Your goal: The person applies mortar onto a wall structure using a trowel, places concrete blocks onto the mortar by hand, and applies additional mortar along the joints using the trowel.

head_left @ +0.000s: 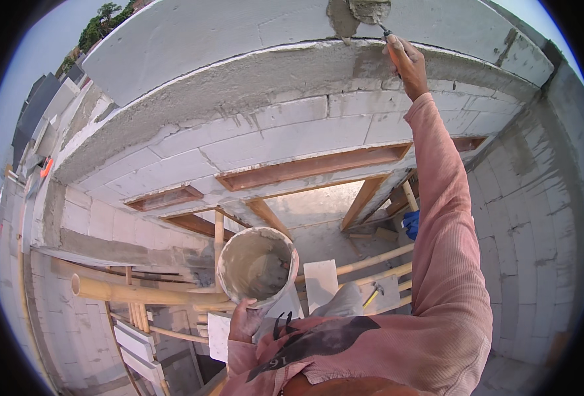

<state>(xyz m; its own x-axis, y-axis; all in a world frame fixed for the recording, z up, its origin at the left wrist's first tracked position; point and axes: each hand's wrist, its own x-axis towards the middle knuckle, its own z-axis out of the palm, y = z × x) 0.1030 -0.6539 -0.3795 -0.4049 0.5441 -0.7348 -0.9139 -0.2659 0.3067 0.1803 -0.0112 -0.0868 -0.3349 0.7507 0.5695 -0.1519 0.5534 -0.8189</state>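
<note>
My right hand [407, 63] is stretched far up and grips a trowel [371, 10] with a lump of grey mortar, pressed against the top of a white block wall [272, 142]. A band of grey mortar [239, 86] runs along the wall's upper course. My left hand [244, 320] holds a round bucket [257, 264] from below, close to my chest. The bucket is tilted toward me and its inside is smeared with grey mortar. My pink sleeve covers the right arm.
Bamboo scaffold poles [140, 292] cross below me. Wooden frames [308, 166] sit in window openings in the wall. A hammer [374, 294] and loose white blocks [319, 282] lie on the poles. More block wall [536, 218] curves round at the right.
</note>
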